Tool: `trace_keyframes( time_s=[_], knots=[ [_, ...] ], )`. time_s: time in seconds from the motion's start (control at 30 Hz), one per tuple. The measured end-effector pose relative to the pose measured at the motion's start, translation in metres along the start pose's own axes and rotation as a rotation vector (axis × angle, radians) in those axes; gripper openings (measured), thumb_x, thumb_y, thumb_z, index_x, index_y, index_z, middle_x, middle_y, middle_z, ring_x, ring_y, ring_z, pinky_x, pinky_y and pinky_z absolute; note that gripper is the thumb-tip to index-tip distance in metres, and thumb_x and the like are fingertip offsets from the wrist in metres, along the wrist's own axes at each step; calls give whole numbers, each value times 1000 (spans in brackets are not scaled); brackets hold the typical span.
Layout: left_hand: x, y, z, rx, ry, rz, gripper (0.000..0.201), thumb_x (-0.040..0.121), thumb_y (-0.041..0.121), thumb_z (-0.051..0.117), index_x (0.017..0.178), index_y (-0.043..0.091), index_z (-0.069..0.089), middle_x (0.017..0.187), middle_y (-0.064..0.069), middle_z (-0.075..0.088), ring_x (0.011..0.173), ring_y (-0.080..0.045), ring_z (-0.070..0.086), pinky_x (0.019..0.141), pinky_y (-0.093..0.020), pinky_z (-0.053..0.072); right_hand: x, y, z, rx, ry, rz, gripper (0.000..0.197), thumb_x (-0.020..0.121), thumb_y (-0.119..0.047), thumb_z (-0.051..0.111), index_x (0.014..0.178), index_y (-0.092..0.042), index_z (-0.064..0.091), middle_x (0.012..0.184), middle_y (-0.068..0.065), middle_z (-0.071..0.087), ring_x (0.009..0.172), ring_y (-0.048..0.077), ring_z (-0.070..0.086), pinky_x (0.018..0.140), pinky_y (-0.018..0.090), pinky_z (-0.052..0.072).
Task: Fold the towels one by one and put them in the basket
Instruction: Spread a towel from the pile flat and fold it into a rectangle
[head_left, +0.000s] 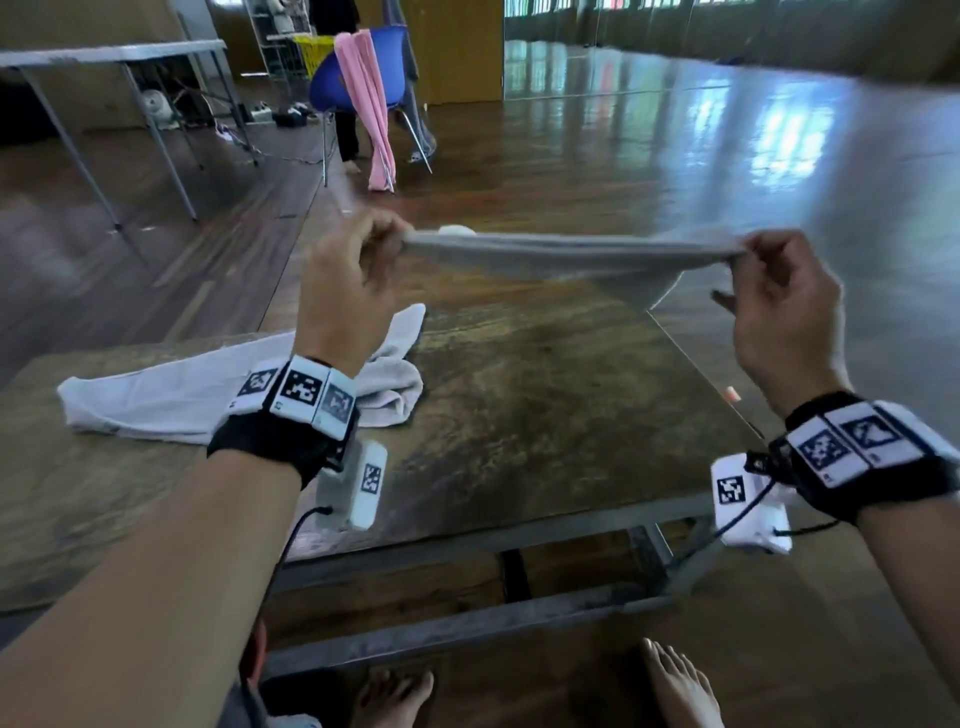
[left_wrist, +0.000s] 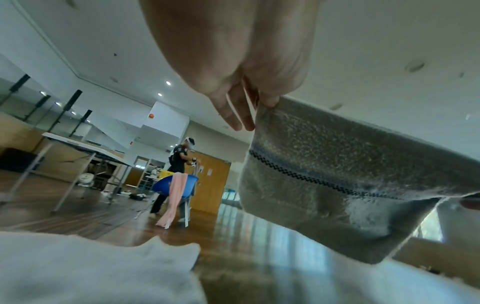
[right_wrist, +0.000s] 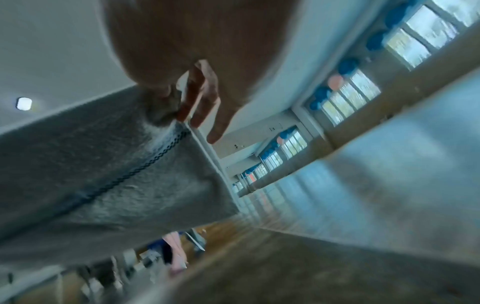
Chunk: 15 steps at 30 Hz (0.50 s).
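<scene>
A grey towel (head_left: 571, 257) with a dark patterned stripe (left_wrist: 298, 176) hangs stretched in the air above the wooden table (head_left: 545, 415). My left hand (head_left: 363, 260) pinches its left corner and my right hand (head_left: 753, 265) pinches its right corner, the other fingers loose. In the left wrist view the towel (left_wrist: 337, 174) hangs from my fingertips (left_wrist: 270, 102); in the right wrist view the towel (right_wrist: 103, 164) does the same. A white towel (head_left: 208, 389) lies crumpled on the table's left side, under my left wrist. No basket is in view.
Beyond the table, a blue chair (head_left: 363, 73) with a pink towel (head_left: 371, 114) draped over it, and a person (left_wrist: 179, 162) standing behind it. A white folding table (head_left: 104, 57) stands at the far left. My bare feet (head_left: 675, 686) are below the table's near edge.
</scene>
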<state>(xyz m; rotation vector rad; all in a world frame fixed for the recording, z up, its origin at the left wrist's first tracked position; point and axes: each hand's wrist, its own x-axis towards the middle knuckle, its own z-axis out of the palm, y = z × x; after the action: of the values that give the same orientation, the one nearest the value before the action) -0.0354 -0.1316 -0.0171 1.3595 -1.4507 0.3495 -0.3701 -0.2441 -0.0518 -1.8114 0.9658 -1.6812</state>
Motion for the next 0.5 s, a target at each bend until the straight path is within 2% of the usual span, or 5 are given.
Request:
trace_keyframes(
  time_s=[0.13, 0.23, 0.37, 0.43, 0.5],
  knots=[
    [-35, -27, -4, 76, -388, -156, 10, 94, 8, 62, 91, 12, 71, 86, -2, 71, 74, -5, 59, 67, 0, 39, -29, 41, -22, -497, -518, -77, 15, 96, -8, 61, 100, -22, 62, 119, 7, 66, 114, 28, 61, 104, 50, 47],
    [-62, -42, -3, 142, -795, -299, 8, 89, 7, 66, 90, 12, 72, 93, 1, 71, 88, -5, 61, 89, -16, 43, -42, 50, -30, -601, -849, 95, 13, 95, -18, 65, 89, -29, 64, 106, -6, 72, 103, 16, 65, 102, 49, 46],
    [-71, -46, 0, 129, -971, -490, 19, 87, 5, 65, 77, 21, 69, 75, 14, 66, 72, 2, 58, 73, -18, 44, -42, 51, -32, -572, -946, 234, 16, 93, -21, 67, 80, -30, 66, 77, -6, 73, 75, 7, 65, 93, 48, 48],
    [-67, -44, 5, 66, -995, -620, 17, 89, 4, 59, 78, 14, 68, 75, 2, 65, 71, -11, 59, 72, -23, 52, -38, 53, -33, -606, -944, 280, 12, 92, -26, 66, 81, -31, 68, 77, -7, 72, 80, 14, 67, 99, 53, 40],
    [-66, -41, 8, 35, -1067, -717, 15, 91, 1, 54, 83, 7, 65, 77, -7, 62, 69, -19, 59, 71, -31, 55, -35, 55, -32, -572, -982, 352, 16, 93, -25, 65, 82, -35, 70, 76, -8, 73, 79, 15, 70, 94, 43, 40]
  ],
)
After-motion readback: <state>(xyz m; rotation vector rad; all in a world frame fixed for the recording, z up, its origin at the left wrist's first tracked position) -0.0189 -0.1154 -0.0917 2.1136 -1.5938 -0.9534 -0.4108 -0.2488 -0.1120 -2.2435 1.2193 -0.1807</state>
